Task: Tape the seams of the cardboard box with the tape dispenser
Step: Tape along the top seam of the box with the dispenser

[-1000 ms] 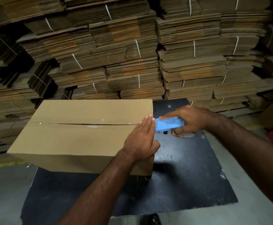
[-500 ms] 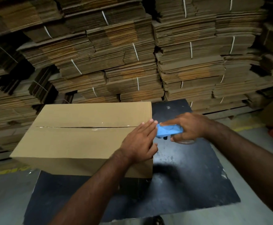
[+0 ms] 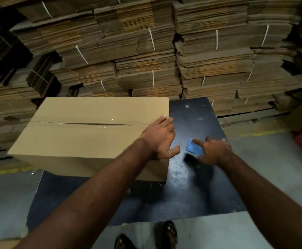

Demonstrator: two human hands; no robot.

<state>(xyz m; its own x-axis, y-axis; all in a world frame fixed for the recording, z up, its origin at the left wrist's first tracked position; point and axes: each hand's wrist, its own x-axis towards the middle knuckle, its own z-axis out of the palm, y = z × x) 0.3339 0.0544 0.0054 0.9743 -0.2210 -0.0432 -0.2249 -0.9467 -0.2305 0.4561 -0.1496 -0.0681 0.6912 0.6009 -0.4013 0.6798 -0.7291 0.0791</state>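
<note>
Two hands are shown: the left hand is spread flat on the cardboard box; the blue tape dispenser is gripped by the blurred right hand above the worktop.

Cardboard box sat on table, at 9 o'clock of tape dispenser. Stacked flat cartons stood behind at 12. Sandalled feet at 6.

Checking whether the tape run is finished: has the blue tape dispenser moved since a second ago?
Yes. The tape dispenser, in the right hand, has pulled away from the cardboard box end, toward the person.
</note>
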